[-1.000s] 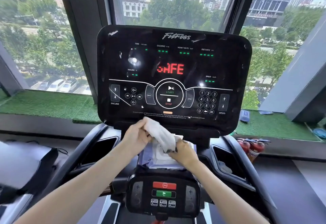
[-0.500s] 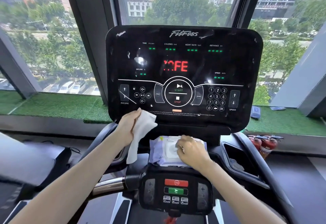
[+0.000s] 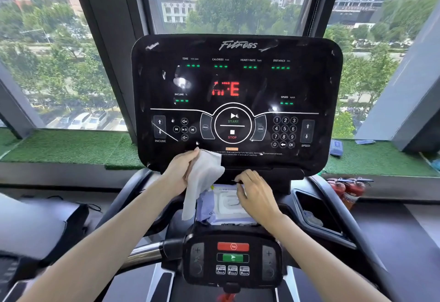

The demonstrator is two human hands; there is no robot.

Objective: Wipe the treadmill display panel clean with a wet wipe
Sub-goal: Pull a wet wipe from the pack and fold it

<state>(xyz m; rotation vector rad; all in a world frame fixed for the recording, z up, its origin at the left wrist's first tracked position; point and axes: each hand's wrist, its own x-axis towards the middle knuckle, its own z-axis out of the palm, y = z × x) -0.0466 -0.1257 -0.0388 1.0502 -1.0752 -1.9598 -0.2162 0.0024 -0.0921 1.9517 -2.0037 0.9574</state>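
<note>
Fingertips of the right hand (image 3: 258,197) are tucked against the flap of the wipe pack (image 3: 226,207) below the display panel (image 3: 309,82), so whether they pinch or only press cannot be told; the panel's red readout is garbled. The left hand (image 3: 179,170) curls fingers and thumb round the bunched wet wipe (image 3: 204,178) at the panel's lower edge, its loose end hanging over the pack.

White wet wipe (image 3: 202,178) hanging crumpled, glossy black display panel (image 3: 309,82) upright, smudged
</note>
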